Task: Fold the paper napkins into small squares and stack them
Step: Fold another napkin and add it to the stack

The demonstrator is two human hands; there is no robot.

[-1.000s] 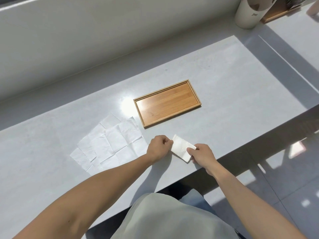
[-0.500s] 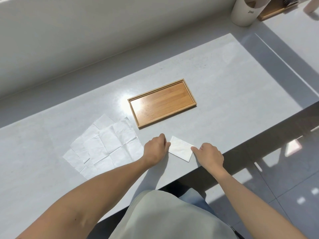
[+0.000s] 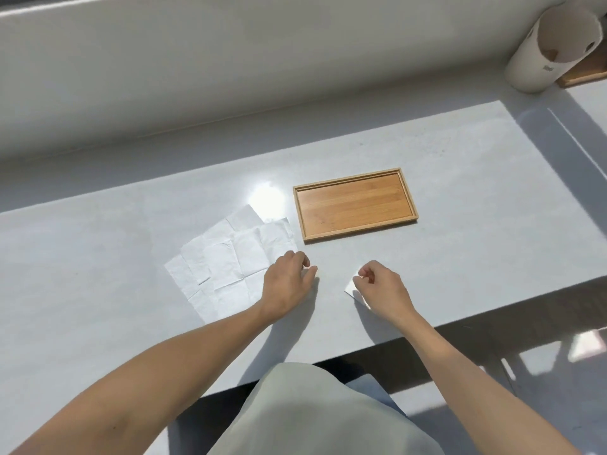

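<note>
A: Napkins first: where is the small folded white paper napkin (image 3: 350, 286)?
B: Nearest the body, at about five o'clock from the middle of the pale grey tabletop (image 3: 476, 198). Only a white corner of it shows, sticking out at nine o'clock from under the right hand (image 3: 382, 289).
A: And that hand's grip?
B: Fingers curled in, thumb and forefinger together on the folded napkin's edge, the palm covering most of it.
A: The left hand (image 3: 286, 284)?
B: It lies just at nine o'clock of the right one, a bare strip of tabletop between them. Its grip is loosely curled and its fingertips come together right at the near corner of the spread napkins; whether they pinch the paper I cannot tell.
A: Which spread napkins?
B: A flat, creased spread of unfolded white paper napkins (image 3: 230, 261), overlapping one another, at nine o'clock of the left hand.
A: Further out?
B: A shallow rectangular bamboo tray (image 3: 407, 192) at twelve o'clock of the hands, just beside the far corner of the unfolded sheets. Far off at two o'clock stands a white cylindrical container (image 3: 538, 60) with a brown wooden board (image 3: 588, 77) behind it.
</note>
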